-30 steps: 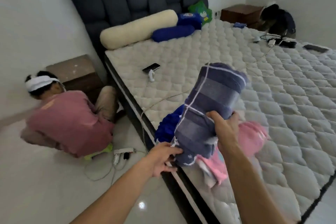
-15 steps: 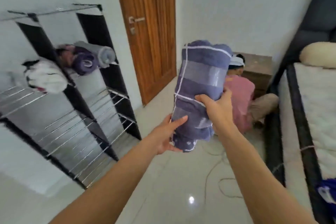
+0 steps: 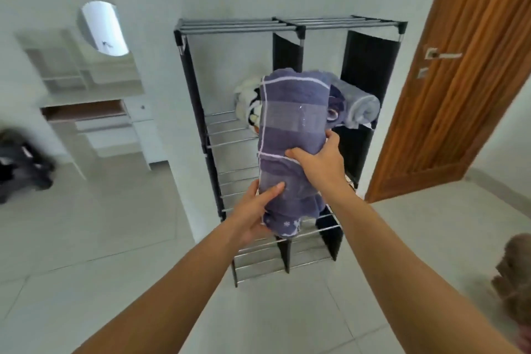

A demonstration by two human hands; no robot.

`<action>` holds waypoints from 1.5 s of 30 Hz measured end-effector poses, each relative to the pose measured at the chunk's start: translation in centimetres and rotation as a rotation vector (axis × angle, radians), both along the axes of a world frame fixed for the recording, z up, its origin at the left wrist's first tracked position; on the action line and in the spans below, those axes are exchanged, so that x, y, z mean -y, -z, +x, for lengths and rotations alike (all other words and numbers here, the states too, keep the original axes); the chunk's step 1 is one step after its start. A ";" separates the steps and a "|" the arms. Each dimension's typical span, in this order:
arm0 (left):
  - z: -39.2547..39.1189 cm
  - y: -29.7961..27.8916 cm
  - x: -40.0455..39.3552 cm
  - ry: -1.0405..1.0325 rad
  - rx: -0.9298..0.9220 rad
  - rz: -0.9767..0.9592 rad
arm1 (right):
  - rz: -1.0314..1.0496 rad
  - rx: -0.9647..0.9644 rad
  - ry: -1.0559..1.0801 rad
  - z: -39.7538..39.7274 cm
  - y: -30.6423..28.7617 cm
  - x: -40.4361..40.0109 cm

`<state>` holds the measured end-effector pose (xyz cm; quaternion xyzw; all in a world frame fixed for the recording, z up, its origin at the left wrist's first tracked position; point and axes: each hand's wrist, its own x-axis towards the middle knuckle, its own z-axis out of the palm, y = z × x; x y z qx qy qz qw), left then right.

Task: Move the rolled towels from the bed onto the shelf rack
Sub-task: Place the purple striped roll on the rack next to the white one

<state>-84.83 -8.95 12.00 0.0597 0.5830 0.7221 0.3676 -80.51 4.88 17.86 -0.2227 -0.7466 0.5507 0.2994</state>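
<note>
I hold a rolled purple towel (image 3: 290, 129) with white stripes upright in front of the black shelf rack (image 3: 370, 66). My right hand (image 3: 319, 164) grips its middle from the right side. My left hand (image 3: 255, 213) cups its lower end, thumb on the front. On an upper shelf behind it lie a white patterned towel (image 3: 244, 98), a dark purple roll (image 3: 334, 112) and a light grey-blue roll (image 3: 362, 106). The bed is out of view.
A wooden door (image 3: 465, 72) stands to the right of the rack. A white vanity desk (image 3: 94, 121) with a round mirror is at the left, a dark bag (image 3: 20, 164) on the floor beside it. Someone's head (image 3: 514, 270) shows at the right edge.
My view has swung from the bed round to the rack, which now stands straight ahead. Both hands kept the purple towel and carried it up close to the shelves.
</note>
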 end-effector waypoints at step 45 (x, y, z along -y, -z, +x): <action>-26.1 2.3 -1.9 -0.280 -0.856 -0.715 | 0.882 0.351 -0.397 -31.6 1.9 -1.7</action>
